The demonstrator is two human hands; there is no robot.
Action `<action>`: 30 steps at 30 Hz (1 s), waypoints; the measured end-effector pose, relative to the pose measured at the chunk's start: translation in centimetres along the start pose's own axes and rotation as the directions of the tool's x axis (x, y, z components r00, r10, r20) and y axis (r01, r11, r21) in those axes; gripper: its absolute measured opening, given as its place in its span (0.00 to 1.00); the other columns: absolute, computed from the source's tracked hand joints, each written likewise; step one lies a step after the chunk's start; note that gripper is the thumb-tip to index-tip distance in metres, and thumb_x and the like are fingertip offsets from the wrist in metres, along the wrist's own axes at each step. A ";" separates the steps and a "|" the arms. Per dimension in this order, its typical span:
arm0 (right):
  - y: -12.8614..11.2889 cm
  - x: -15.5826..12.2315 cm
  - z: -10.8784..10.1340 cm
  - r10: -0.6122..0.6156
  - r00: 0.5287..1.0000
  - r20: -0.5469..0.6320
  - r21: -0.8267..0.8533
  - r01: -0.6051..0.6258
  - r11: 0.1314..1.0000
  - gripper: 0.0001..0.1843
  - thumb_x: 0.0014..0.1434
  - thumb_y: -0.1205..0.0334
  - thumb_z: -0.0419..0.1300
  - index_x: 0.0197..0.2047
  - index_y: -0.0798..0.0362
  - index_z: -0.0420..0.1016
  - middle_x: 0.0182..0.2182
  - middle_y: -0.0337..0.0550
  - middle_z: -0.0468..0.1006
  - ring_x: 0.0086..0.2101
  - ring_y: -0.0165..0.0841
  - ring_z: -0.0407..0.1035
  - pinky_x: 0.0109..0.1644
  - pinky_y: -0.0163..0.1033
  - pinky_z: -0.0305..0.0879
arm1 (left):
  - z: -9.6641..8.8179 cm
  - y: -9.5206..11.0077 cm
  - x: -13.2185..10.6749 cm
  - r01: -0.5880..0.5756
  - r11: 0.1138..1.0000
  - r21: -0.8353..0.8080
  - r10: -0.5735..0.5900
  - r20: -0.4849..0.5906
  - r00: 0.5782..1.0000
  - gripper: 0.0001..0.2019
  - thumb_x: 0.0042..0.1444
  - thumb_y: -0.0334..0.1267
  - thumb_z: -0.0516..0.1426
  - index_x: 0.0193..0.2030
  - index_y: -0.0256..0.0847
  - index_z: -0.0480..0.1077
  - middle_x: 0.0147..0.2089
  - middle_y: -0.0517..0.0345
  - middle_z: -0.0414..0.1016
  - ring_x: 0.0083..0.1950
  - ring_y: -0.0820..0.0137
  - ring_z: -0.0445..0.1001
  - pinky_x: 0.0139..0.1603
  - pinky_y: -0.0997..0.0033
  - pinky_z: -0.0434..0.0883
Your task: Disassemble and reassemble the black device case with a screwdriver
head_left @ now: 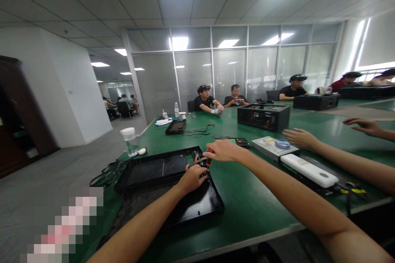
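Observation:
My right hand (224,151) is closed around a screwdriver with a red and black handle (209,157), its tip pointing down into an open black computer case (173,181) lying flat on the green table (247,197). My left hand (193,178) is closed on something small inside the case, next to a bundle of coloured cables (195,160); I cannot make out what it grips. Both hands work close together at the case's right edge.
A co-worker's hands (298,137) reach in from the right over a flat box (271,147) and a white device (310,170). A clear plastic jar (129,140), loose cables (106,174), another black case (263,116) and several seated people lie beyond.

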State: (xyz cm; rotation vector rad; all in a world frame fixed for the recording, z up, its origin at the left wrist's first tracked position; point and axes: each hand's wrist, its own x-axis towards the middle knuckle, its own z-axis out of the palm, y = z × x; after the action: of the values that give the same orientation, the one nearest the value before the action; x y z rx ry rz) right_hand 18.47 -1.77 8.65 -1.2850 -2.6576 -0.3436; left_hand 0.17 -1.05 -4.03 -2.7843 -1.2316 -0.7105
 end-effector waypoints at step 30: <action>5.5 -1.8 12.0 0.430 0.901 -0.066 0.951 0.187 -0.246 0.07 0.50 0.64 0.59 0.31 0.53 0.63 0.27 0.35 0.68 0.22 0.23 0.61 0.29 0.32 0.64 | -3.3 1.4 0.5 -0.419 0.881 0.218 0.388 0.172 0.906 0.09 0.58 0.34 0.47 0.33 0.38 0.68 0.34 0.51 0.70 0.40 0.67 0.67 0.45 0.68 0.62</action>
State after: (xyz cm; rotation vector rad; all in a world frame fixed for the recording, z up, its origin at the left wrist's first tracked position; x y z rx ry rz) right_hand 23.30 3.50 -2.59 -0.5967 -1.2808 1.2986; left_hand 0.16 -2.32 -0.67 -2.7610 -0.6487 -0.3284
